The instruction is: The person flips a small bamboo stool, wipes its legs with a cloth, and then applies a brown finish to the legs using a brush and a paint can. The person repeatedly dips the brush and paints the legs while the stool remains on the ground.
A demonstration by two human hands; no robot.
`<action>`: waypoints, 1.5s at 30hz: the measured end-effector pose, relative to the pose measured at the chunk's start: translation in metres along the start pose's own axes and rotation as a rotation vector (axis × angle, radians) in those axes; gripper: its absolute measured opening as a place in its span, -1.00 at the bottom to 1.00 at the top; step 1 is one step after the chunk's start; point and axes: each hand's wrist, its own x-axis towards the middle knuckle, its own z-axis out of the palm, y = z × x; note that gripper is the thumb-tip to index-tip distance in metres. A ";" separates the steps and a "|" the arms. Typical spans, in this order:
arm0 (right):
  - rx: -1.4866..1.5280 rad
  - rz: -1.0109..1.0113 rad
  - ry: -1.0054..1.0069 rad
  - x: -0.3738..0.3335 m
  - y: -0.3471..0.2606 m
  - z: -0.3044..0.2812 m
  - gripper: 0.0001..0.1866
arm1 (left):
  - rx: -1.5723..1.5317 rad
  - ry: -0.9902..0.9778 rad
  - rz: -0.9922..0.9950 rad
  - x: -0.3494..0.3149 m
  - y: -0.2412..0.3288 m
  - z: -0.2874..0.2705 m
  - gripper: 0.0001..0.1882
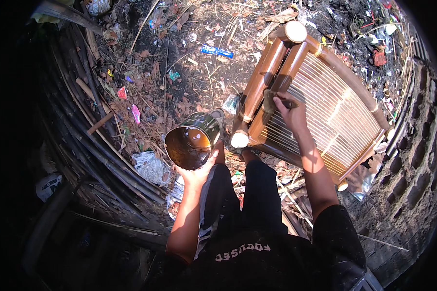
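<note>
My left hand (197, 173) is wrapped round the underside of a round metal can (208, 127), tilted with its mouth toward me. Brown liquid coats the can's inside. At the right, my right hand (292, 114) is closed on a small brown pad-like piece (269, 101), possibly a brush; its exact kind is hard to make out. That piece touches a glossy brown bamboo pole of a bamboo furniture frame (289, 65). Thin slats (335, 109) run side by side across the frame, shining in the sun.
Long dark bamboo poles (90, 138) lie stacked at the left. Dry leaves and scraps litter the ground, including a blue wrapper (217, 52). White plastic bags (150, 167) lie near my left arm. A rough stone or brick edge (415, 150) runs along the right.
</note>
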 end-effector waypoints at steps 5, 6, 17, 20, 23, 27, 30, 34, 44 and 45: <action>-0.201 -0.362 0.078 -0.028 -0.004 0.005 -0.75 | -0.725 0.078 -0.492 -0.002 -0.008 0.000 -0.22; -0.100 -0.333 -0.106 -0.064 0.024 0.029 -0.74 | -0.676 0.088 -0.445 0.001 -0.010 0.000 -0.20; -0.086 -0.221 -0.386 -0.034 0.041 0.103 -0.79 | 0.055 0.072 0.061 0.006 -0.006 0.002 -0.20; -0.218 -0.108 -0.831 0.005 0.029 0.088 -0.73 | 0.049 0.098 0.083 0.004 -0.011 -0.002 -0.14; -0.040 -0.072 -0.941 0.008 0.004 0.056 -0.70 | 0.051 0.088 0.104 0.003 -0.011 -0.004 -0.11; -0.064 0.020 -0.710 -0.019 0.010 0.068 -0.71 | -0.015 0.015 -0.007 0.004 -0.023 -0.011 -0.09; 0.104 0.021 -0.699 -0.043 -0.010 0.049 -0.71 | 0.011 0.086 0.011 -0.001 -0.031 -0.020 -0.03; 0.228 -0.036 -0.356 -0.097 -0.008 0.059 -0.73 | -0.085 0.118 -0.035 0.000 -0.035 -0.022 -0.21; 0.105 -0.239 -0.221 -0.146 -0.015 0.091 -0.64 | -0.063 0.120 -0.074 0.010 -0.015 -0.022 -0.24; 0.217 -0.178 -0.241 -0.147 -0.010 0.096 -0.64 | -0.060 0.100 -0.151 0.008 -0.014 -0.022 -0.25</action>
